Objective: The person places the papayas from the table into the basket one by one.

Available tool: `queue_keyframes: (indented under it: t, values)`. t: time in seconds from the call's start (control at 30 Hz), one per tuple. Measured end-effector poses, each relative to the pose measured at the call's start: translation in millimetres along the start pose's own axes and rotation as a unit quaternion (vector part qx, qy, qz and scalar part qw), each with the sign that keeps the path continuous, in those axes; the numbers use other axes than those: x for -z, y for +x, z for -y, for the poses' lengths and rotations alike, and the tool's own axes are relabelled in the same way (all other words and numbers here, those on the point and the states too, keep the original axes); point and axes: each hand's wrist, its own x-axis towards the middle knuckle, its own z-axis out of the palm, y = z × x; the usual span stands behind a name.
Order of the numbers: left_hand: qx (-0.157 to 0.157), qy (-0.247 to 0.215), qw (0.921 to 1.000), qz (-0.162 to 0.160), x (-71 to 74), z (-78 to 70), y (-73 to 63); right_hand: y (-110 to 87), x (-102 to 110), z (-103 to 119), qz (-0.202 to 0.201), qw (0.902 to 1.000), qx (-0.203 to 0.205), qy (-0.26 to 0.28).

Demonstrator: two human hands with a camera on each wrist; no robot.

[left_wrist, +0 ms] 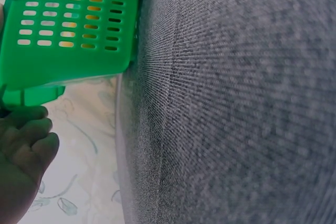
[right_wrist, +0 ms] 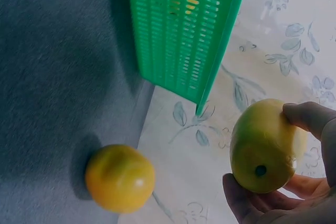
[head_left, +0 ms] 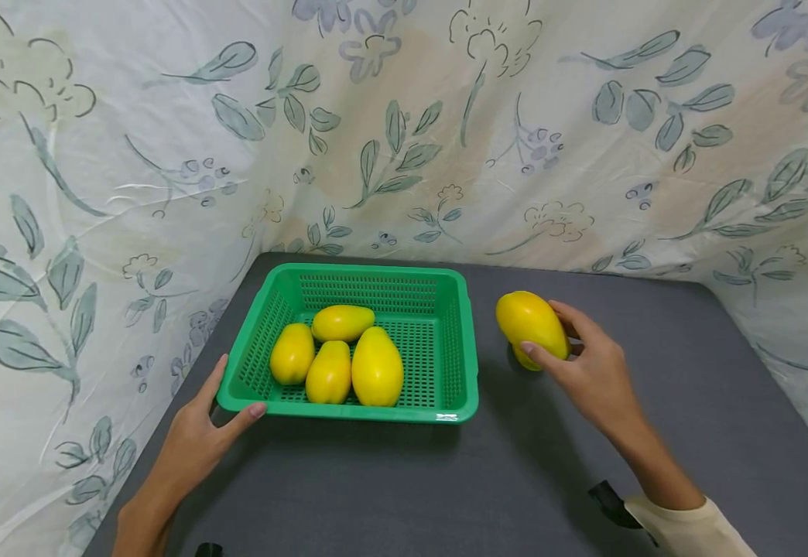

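A green plastic basket (head_left: pixel 348 412) with slotted walls stands on the left part of the table. Several yellow mangoes (head_left: pixel 378 367) lie together in its left half. My left hand (head_left: pixel 198 437) grips the basket's near left corner, thumb on the rim and the other fingers partly under it. To the right of the basket, my right hand (head_left: pixel 597 375) holds a yellow mango (head_left: pixel 528 321) raised off the table between thumb and fingers. Beneath it, mostly covered in the head view, another mango (right_wrist: pixel 119 178) rests on the table.
Grey cloth (head_left: pixel 390 487) covers the table. White floral fabric (head_left: pixel 404 170) hangs along the back and left side, close to the basket's far edge. A dark strap piece (head_left: pixel 613 503) shows by the right sleeve.
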Motion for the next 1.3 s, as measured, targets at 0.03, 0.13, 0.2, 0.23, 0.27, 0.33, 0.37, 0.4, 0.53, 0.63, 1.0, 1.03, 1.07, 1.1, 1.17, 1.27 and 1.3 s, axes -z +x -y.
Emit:
queue_keyframes:
  t: [0.03,0.13,0.2,0.23,0.27,0.33,0.37,0.4,0.53,0.63,1.0,1.03,1.07,1.1,1.17,1.27,1.3]
  values:
    - [0.001,0.0,1.0,0.001,0.0,0.0,0.0,0.0,-1.1,1.5,0.0,1.0,0.0,0.001]
    - [0.003,0.0,1.0,0.003,0.2,-0.2,-0.1,-0.1,-4.5,6.0,0.003,1.0,-0.002,0.004]
    - [0.005,-0.001,1.0,0.004,0.3,-0.4,-0.1,-0.2,-7.1,8.7,0.007,0.9999,-0.004,0.006]
    - [0.006,-0.001,1.0,0.005,0.3,-0.5,0.0,-0.3,-8.3,9.9,0.009,0.9999,-0.004,0.008]
    - [0.007,-0.001,1.0,0.006,0.4,-0.6,0.0,-0.3,-9.7,10.9,0.011,0.9999,-0.004,0.011]
    - [0.006,-0.001,1.0,0.005,0.3,-0.8,-0.1,-0.2,-12.6,12.7,0.013,0.9998,0.0,0.016]
    - [0.006,-0.001,1.0,0.004,0.3,-0.9,-0.2,-0.1,-14.0,13.4,0.015,0.9997,0.001,0.019]
    - [0.005,-0.001,1.0,0.003,0.3,-0.9,-0.3,0.2,-15.3,14.3,0.016,0.9996,0.003,0.022]
    - [0.006,0.001,1.0,0.003,0.2,-1.5,-0.6,0.9,-20.5,18.3,0.024,0.9993,0.002,0.03]
    - [0.01,0.002,0.9999,0.004,0.2,-2.2,-0.7,1.3,-24.6,22.3,0.034,0.9987,-0.004,0.036]
    - [0.007,0.002,1.0,0.003,0.4,-2.2,-1.0,0.4,-38.2,32.8,0.062,0.9969,-0.013,0.047]
    - [0.006,0.002,1.0,0.002,0.4,-2.0,-1.0,0.2,-39.2,33.4,0.064,0.9966,-0.012,0.05]
    - [0.006,0.002,1.0,0.002,0.3,-1.7,-1.0,0.1,-40.2,34.0,0.065,0.9964,-0.01,0.052]
    - [0.005,0.002,1.0,0.001,0.3,-1.6,-1.1,0.0,-41.0,34.4,0.068,0.996,-0.008,0.057]
    - [0.004,0.002,1.0,0.0,0.1,-1.2,-1.2,-0.3,-42.1,34.8,0.072,0.9949,-0.006,0.071]
    - [0.002,0.002,1.0,-0.002,-0.1,-0.9,-1.2,-1.1,-42.4,34.4,0.076,0.9937,-0.004,0.083]
    - [0.002,0.002,1.0,-0.002,0.0,-0.8,-1.2,-1.5,-42.3,34.0,0.076,0.9936,-0.004,0.083]
